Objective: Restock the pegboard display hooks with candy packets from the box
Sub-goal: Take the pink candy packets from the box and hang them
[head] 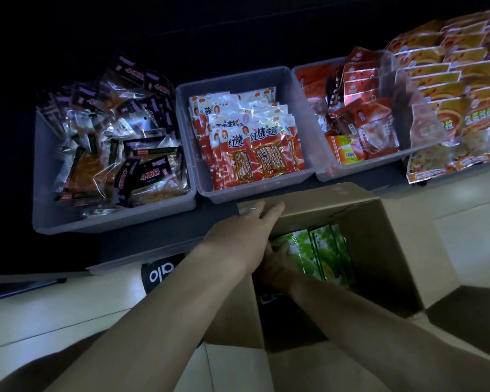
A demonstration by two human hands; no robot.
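An open cardboard box [379, 250] stands on the floor below me. Shiny green candy packets [320, 253] lie inside it. My left hand [246, 230], with a ring on one finger, rests with straight fingers on the box's far-left flap. My right hand [277, 261] reaches down into the box and touches the left edge of the green packets; its fingers are partly hidden by my left hand, so the grip is unclear. No pegboard hooks are in view.
Three grey bins sit on a low dark shelf: black-wrapped snacks [119, 154] at left, red packets [252, 142] in the middle, more red packets [351, 108] at right. Orange packets [450, 89] hang in rows at far right. Pale tiled floor surrounds the box.
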